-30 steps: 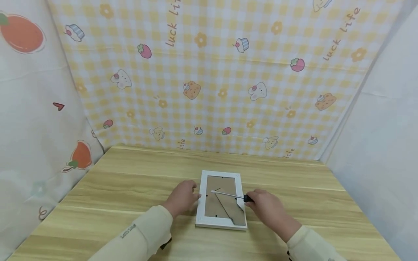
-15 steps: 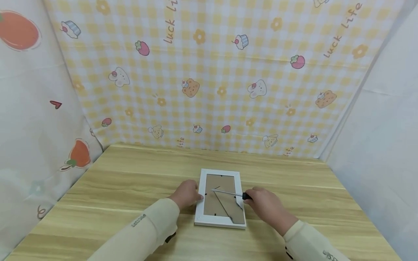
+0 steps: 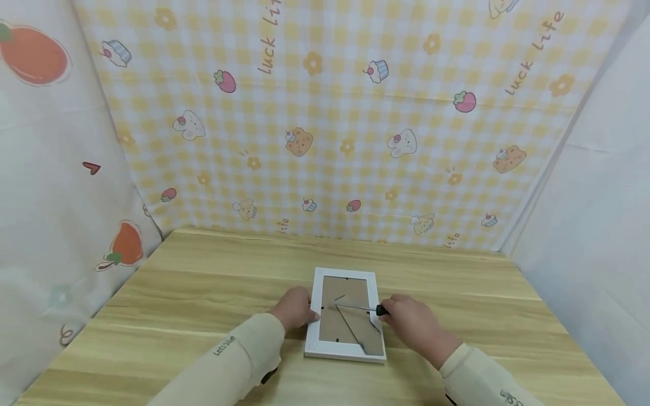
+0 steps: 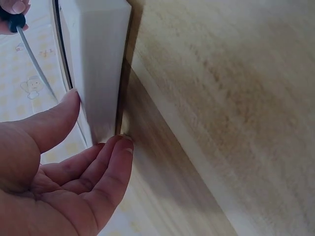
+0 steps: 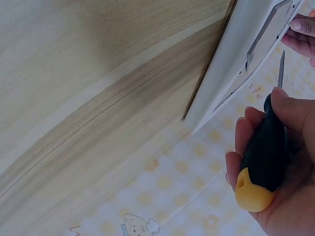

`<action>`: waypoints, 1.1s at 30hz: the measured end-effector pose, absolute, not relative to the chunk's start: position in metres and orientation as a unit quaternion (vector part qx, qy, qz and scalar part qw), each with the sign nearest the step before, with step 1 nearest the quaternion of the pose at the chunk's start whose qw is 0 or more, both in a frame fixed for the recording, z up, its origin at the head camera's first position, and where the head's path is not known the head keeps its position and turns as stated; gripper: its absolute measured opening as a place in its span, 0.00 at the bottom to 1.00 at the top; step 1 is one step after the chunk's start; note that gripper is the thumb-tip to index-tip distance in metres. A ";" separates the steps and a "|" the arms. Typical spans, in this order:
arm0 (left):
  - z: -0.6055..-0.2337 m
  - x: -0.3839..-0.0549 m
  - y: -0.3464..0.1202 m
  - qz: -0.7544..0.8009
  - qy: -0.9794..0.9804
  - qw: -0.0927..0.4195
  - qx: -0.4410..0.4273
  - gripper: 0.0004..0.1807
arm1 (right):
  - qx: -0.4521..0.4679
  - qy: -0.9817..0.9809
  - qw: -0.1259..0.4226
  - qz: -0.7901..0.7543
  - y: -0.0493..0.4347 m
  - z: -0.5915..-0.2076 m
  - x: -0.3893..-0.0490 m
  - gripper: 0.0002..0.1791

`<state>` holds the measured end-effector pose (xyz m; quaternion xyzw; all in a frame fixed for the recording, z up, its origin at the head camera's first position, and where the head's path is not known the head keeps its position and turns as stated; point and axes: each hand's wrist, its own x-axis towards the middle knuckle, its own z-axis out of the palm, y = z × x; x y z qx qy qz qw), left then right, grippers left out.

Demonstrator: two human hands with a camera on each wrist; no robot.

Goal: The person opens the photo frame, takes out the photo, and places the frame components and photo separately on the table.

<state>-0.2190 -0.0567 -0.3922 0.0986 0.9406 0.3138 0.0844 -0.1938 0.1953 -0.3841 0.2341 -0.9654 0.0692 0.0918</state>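
Note:
A white picture frame (image 3: 315, 293) lies face down on the wooden table, its brown backing board (image 3: 330, 327) showing, with small dark tabs along the board's edges. My left hand (image 3: 294, 309) holds the frame's left side: the thumb (image 4: 61, 115) is on the back face and the fingers curl at the underside. In my right hand (image 3: 413, 324) is a screwdriver (image 5: 266, 152) with a black and yellow handle, gripped at the frame's right side. Its metal shaft points left across the backing, near the top of the stand leg (image 3: 363, 332).
The wooden table (image 3: 203, 270) extends to both sides and behind the frame. A yellow checked cloth (image 3: 345, 113) with cartoon prints hangs at the back. White cloths (image 3: 45, 197) close off the left and right sides.
My left hand has moved right, from beside the frame to its left edge, with the thumb now over the border. The screwdriver stays over the backing, nearly unmoved.

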 end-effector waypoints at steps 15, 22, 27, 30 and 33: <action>-0.395 -0.218 -0.059 0.316 0.941 0.079 0.096 0.09 | 0.284 -0.953 0.092 0.046 0.190 -0.389 -0.197 0.08; -0.398 -0.222 -0.061 0.322 0.939 0.079 0.092 0.10 | 0.286 -0.953 0.084 0.043 0.186 -0.385 -0.202 0.08; -0.398 -0.223 -0.062 0.324 0.938 0.077 0.094 0.11 | 0.301 -0.950 0.077 0.040 0.186 -0.384 -0.207 0.09; -0.399 -0.225 -0.061 0.322 0.939 0.078 0.097 0.12 | 0.303 -0.950 0.071 0.032 0.185 -0.383 -0.210 0.08; -0.402 -0.227 -0.061 0.316 0.940 0.079 0.098 0.14 | 0.300 -0.952 0.064 0.018 0.185 -0.381 -0.214 0.08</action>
